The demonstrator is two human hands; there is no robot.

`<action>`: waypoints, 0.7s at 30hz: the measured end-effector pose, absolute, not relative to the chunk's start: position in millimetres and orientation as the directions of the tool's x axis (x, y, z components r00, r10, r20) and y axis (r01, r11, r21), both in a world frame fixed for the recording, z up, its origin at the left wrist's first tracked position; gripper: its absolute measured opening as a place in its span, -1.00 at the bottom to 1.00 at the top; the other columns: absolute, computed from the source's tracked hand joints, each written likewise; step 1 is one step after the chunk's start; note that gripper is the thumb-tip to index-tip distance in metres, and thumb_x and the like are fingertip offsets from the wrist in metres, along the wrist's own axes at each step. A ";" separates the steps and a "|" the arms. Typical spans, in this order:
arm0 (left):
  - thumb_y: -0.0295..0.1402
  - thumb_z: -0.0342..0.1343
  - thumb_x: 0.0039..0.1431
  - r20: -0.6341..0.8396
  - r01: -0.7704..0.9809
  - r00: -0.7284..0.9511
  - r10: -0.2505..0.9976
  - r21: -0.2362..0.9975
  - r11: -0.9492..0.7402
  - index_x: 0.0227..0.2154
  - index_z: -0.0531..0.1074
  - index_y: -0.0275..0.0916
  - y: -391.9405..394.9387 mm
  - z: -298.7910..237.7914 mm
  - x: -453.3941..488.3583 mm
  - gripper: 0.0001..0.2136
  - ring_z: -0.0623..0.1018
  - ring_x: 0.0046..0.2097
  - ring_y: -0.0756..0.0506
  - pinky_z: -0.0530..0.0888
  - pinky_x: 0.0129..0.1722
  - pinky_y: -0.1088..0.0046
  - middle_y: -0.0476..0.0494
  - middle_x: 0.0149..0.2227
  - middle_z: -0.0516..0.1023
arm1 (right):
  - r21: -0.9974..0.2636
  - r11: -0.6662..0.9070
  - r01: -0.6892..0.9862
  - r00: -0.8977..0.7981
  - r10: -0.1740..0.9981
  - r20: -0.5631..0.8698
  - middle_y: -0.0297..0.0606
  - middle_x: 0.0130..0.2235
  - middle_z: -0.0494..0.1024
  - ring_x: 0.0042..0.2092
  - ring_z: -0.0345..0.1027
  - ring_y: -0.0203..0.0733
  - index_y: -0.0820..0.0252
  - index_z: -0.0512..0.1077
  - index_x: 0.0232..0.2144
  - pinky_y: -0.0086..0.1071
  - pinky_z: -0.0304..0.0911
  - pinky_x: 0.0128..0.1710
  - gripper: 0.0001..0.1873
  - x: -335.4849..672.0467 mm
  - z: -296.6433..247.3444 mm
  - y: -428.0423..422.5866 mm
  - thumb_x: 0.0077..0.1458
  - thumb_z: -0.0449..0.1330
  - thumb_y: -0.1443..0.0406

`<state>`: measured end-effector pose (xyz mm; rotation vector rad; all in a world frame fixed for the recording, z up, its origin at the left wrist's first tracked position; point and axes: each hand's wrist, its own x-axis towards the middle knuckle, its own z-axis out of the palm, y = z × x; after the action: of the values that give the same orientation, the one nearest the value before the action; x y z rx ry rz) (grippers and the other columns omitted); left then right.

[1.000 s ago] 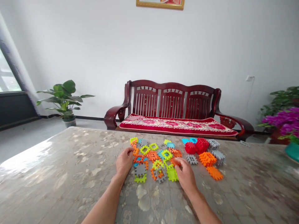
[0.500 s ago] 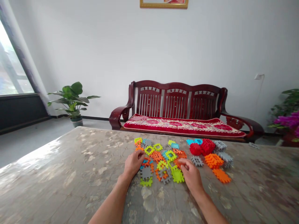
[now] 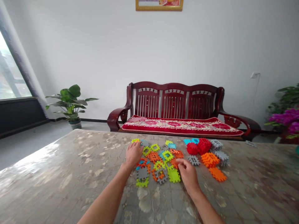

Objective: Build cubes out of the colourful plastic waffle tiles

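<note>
My left hand [image 3: 135, 154] reaches over the far left of a spread of plastic interlocking tiles, fingers stretched forward and fingertips by a grey-blue tile [image 3: 145, 143]. A lime tile [image 3: 135, 140] lies just beyond them. My right hand [image 3: 188, 175] is at the spread's right side, fingers curled together with the tips at an orange tile [image 3: 174, 163]; whether they grip it is hidden. Between the hands lie a lime frame tile [image 3: 167, 155], an orange tile with holes [image 3: 154, 156] and a grey frame tile [image 3: 161, 176]. Nearer me are a solid grey tile [image 3: 142, 174] and a solid lime tile [image 3: 174, 175].
Sorted piles stand to the right: red tiles [image 3: 204, 146], orange tiles [image 3: 210, 160] and grey tiles [image 3: 221, 158]. A lone grey tile [image 3: 250, 143] lies farther right. The patterned cloth [image 3: 56, 180] covers the table. Behind it is a wooden bench [image 3: 175, 101].
My left hand has moved forward to the far left tiles and its fingers have straightened. My right hand stays by the orange tile. The view has shifted slightly.
</note>
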<state>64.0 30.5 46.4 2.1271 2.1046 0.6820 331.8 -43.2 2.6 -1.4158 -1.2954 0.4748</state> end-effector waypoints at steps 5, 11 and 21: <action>-0.15 -0.17 0.29 0.163 0.964 0.063 0.985 0.245 -0.102 0.17 0.28 -0.20 50.3 45.0 71.6 -0.54 0.21 0.29 -0.31 0.03 0.26 -0.05 -0.30 0.24 0.32 | -0.883 0.203 0.424 0.323 0.877 0.357 -0.20 -0.31 0.63 -0.23 0.49 -0.06 0.12 0.54 -0.43 -0.24 0.37 -0.16 -0.71 330.9 1.4 -42.3 -0.11 0.05 0.19; -0.10 -0.18 0.30 0.129 0.935 0.220 0.967 0.255 -0.247 0.22 0.24 -0.12 51.8 38.0 83.0 -0.51 0.21 0.30 -0.22 0.06 0.28 0.11 -0.20 0.27 0.29 | -0.891 0.183 0.416 0.317 0.889 0.331 -0.20 -0.30 0.63 -0.22 0.49 -0.07 0.13 0.54 -0.40 -0.24 0.36 -0.16 -0.70 330.6 1.0 -42.6 -0.11 0.05 0.20; 0.22 0.15 -0.14 -0.035 0.737 0.635 0.772 0.329 -0.591 0.34 -0.03 -0.01 -12.0 47.9 37.9 -0.02 -0.04 0.37 -0.41 -0.07 0.29 -0.09 -0.25 0.40 -0.06 | -0.888 0.198 0.415 0.313 0.885 0.344 -0.23 -0.31 0.63 -0.22 0.49 -0.07 0.10 0.54 -0.42 -0.24 0.37 -0.16 -0.72 329.8 0.0 -42.5 -0.10 0.04 0.21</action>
<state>37.9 -12.0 47.9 2.5452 1.2114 0.1593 329.8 -42.5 0.0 -1.4108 -1.2919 0.5076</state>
